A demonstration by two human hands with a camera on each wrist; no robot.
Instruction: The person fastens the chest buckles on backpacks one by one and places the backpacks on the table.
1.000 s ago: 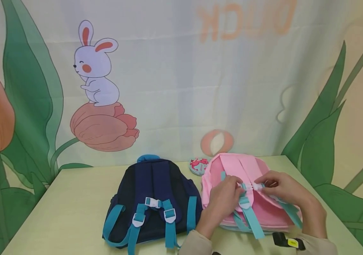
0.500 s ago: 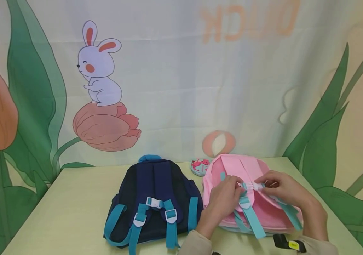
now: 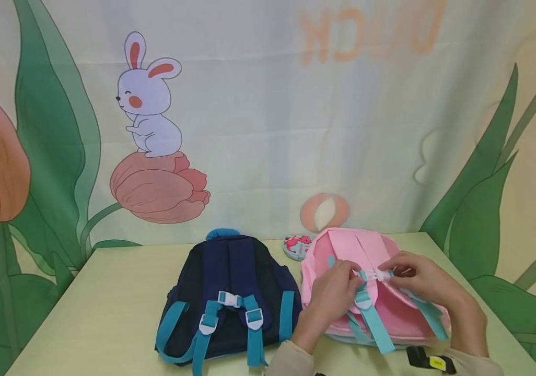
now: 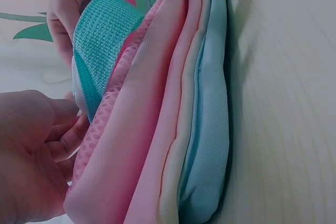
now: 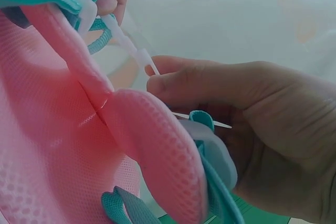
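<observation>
A pink backpack [image 3: 404, 313] lies on the table at right, its padded shoulder straps and turquoise webbing facing up. My left hand [image 3: 333, 291] pinches one half of its white chest-strap buckle [image 3: 371, 275], close to the turquoise webbing. Opposite it, my right hand [image 3: 420, 277] holds the other half between thumb and index finger. Seen from the right wrist, the pronged half [image 5: 123, 40] points straight at the socket half [image 5: 144, 60], the two lined up and meeting end to end. In the left wrist view the fingers of the left hand [image 4: 31, 150] are partly hidden behind the pink edge.
To the left stands a navy backpack [image 3: 228, 271] with blue straps, its white chest buckle [image 3: 229, 298] fastened. Behind the pink bag sits a small round turquoise-and-pink case [image 3: 296, 246]. A printed curtain [image 3: 249, 130] hangs along the table's [image 3: 108, 303] back edge.
The head view has shifted slightly, so everything sits a little further right. Both hands keep their hold on the buckle halves, with hardly any movement.
</observation>
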